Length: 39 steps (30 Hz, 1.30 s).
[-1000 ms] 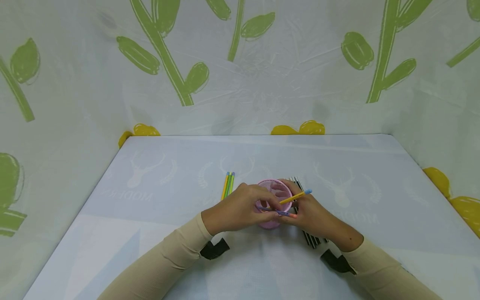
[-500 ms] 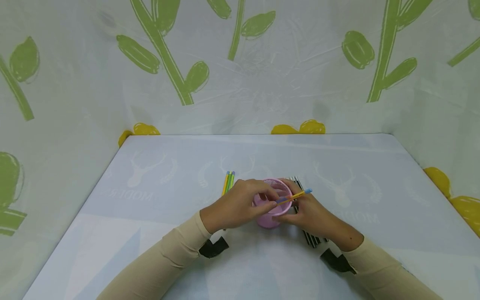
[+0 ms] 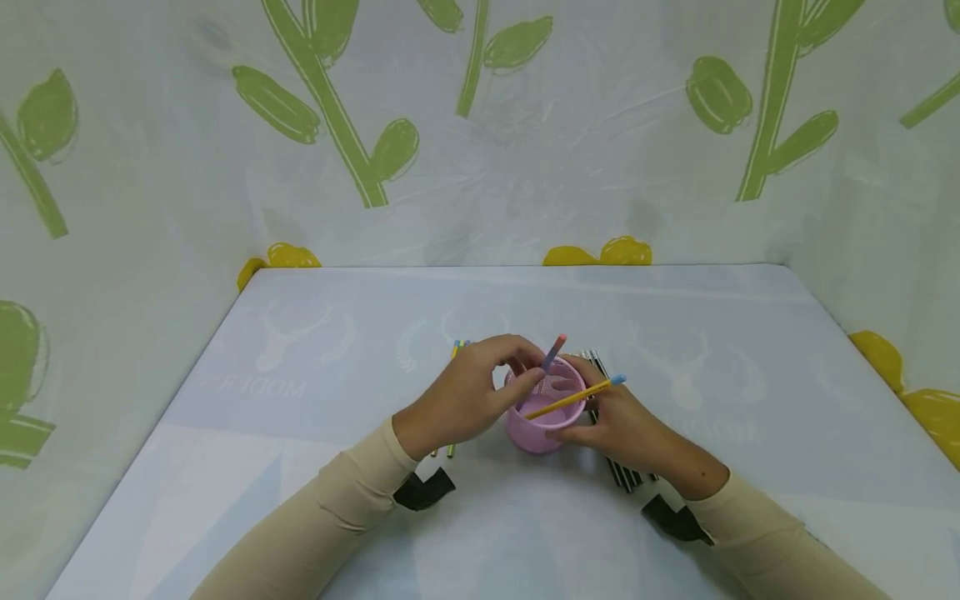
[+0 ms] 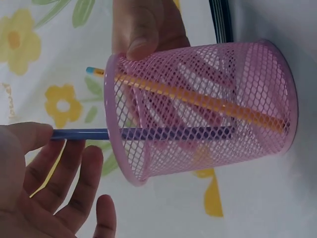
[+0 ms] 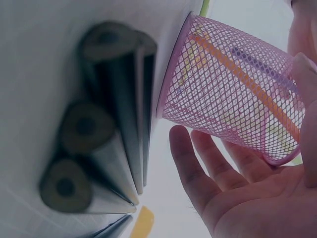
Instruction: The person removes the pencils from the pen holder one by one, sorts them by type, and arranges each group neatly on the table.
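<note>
A pink mesh pencil cup (image 3: 532,439) stands upright on the table. My left hand (image 3: 461,392) pinches a blue-purple pencil (image 4: 81,134) near its upper end, between thumb and fingertips. The lower part of that pencil is inside the cup, its tip above the bottom; a pinkish end (image 3: 561,341) sticks up past my fingers. Around the cup's right side curls my right hand (image 3: 626,421), thumb near the rim. A yellow-orange pencil (image 4: 198,99) leans inside the cup, its blue end over the rim. The left wrist view shows it reaching the bottom.
Several black-and-silver pencils (image 3: 621,477) lie to the right of the cup, partly under my right hand; they loom large in the right wrist view. A few yellow and green pencils (image 3: 455,348) lie left, mostly hidden by my left hand. A patterned cloth covers the table (image 3: 337,333).
The blue-purple pencil has turned from lying across the cup's mouth to pointing down into it, with my left hand shifted slightly left and up. My right hand stays on the cup.
</note>
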Tool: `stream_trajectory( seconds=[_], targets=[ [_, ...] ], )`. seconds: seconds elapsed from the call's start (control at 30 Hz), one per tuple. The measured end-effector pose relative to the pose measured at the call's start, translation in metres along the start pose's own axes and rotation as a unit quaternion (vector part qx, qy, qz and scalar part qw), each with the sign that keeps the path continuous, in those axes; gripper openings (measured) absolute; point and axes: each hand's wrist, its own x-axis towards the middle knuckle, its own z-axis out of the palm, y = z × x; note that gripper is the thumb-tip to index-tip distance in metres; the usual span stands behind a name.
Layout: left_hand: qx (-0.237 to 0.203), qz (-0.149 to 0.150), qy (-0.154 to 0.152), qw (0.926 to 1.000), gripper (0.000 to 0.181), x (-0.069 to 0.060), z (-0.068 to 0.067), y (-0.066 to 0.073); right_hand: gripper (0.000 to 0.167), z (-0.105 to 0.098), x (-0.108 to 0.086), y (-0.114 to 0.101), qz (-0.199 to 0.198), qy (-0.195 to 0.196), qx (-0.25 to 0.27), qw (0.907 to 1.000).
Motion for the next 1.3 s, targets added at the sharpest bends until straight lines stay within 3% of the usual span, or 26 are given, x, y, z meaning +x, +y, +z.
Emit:
stream_trajectory(
  seconds=[0.13,0.3,0.6,0.8,1.13,1.3],
  targets=[
    [0.017,-0.008,0.034,0.9993,0.012,0.0,-0.007,0.003,0.088,0.001,0.001,0.0,0.011,-0.003,0.007,0.9999],
    [-0.013,-0.004,0.088,0.996,0.01,0.0,-0.016,0.006,0.087,0.002,0.002,0.0,0.018,-0.002,0.01,0.9998],
    [-0.081,0.016,0.17,0.9819,0.014,-0.002,-0.026,0.012,0.088,0.002,0.002,0.0,0.025,0.004,0.001,0.9997],
    [-0.103,0.012,0.216,0.9708,0.018,-0.002,-0.037,0.01,0.088,0.003,0.002,-0.002,0.033,0.001,-0.007,0.9994],
    [-0.09,-0.025,0.206,0.9741,0.021,0.0,-0.042,-0.001,0.087,0.003,0.001,-0.002,0.028,0.002,-0.006,0.9996],
    [-0.072,-0.062,0.194,0.9765,0.022,0.002,-0.042,-0.014,0.087,0.003,0.001,-0.002,0.022,0.001,-0.008,0.9997]
  ],
)
